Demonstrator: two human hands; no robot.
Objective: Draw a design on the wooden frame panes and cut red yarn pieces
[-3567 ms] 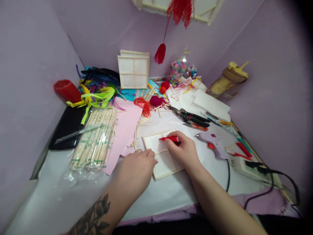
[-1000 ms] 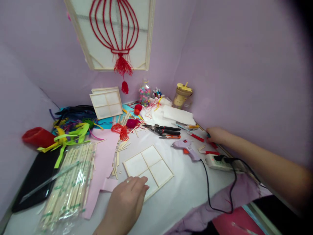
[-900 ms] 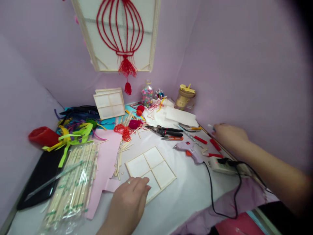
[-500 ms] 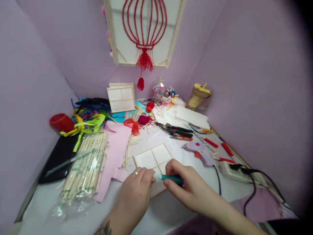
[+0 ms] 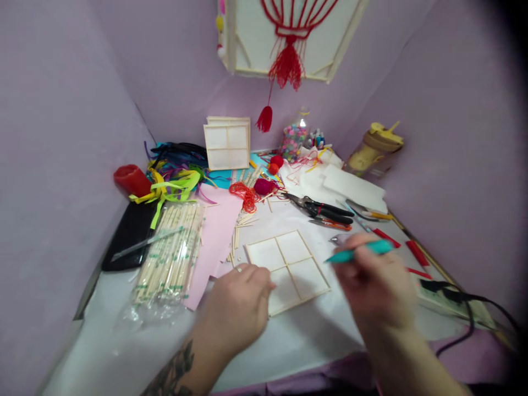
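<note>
Our right hand (image 5: 377, 286) clamps its fingers on a slim teal marker (image 5: 380, 247) near the tabletop's (image 5: 284, 352) square, white, stick-framed panel (image 5: 307, 275). Our left hand (image 5: 243, 300) overlaps the panel; whether those fingers grip, we cannot tell.

Right hand (image 5: 373, 286) holds teal marker (image 5: 381, 247); left hand (image 5: 243, 300) at panel (image 5: 287, 266)

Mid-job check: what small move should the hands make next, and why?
Probably bring the teal, pen-shaped marker left over the four-pane white panel framed in pale wooden sticks. The right hand holds it with its pointed end toward the panel, just outside the right edge in view; the left hand lies at the panel's left edge, apparently steadying it.
</note>
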